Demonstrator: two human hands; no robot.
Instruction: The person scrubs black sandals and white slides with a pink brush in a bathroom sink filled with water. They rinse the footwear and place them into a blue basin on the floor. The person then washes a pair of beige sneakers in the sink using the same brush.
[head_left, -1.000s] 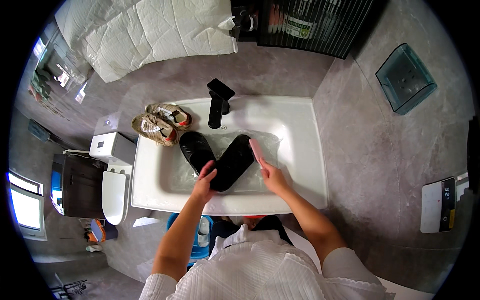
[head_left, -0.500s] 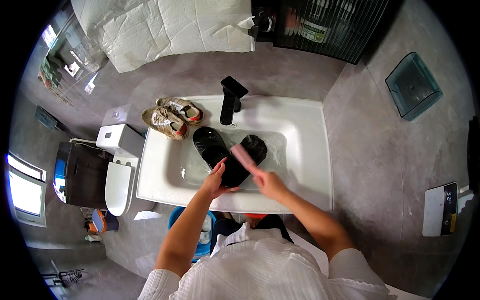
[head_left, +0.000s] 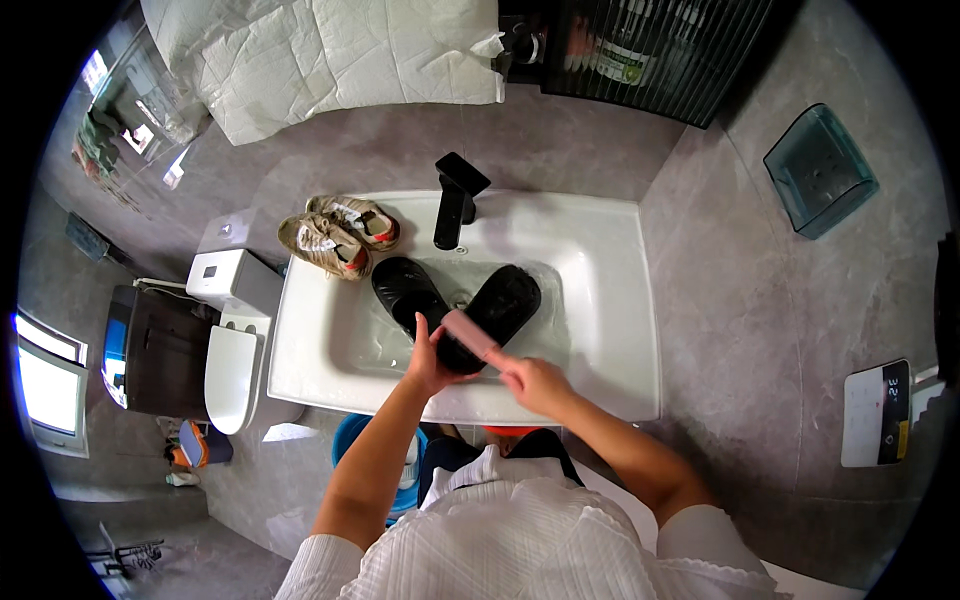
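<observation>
A black slipper [head_left: 512, 298] slants over the shallow water in the white sink [head_left: 628, 300], its near end gripped by my left hand [head_left: 428, 368]. My right hand [head_left: 538, 384] is closed round the handle of a pink brush [head_left: 466, 332]. The brush's head rests against the near part of that slipper, close to my left fingers; its bristles are hidden. Just left of it, a second black slipper [head_left: 402, 284] lies in the water with its opening facing up.
Tan sneakers [head_left: 335, 238] sit on the sink's far left corner. A black faucet [head_left: 456, 205] rises at the far edge. Left of the sink stands a toilet [head_left: 232, 365]. Below the front edge is a blue basin [head_left: 350, 432]. A teal wall holder [head_left: 822, 172] hangs on the right.
The brush has moved slightly left and nearer along the slipper, with my right hand following. The held slipper's far end now shows more of its dark surface.
</observation>
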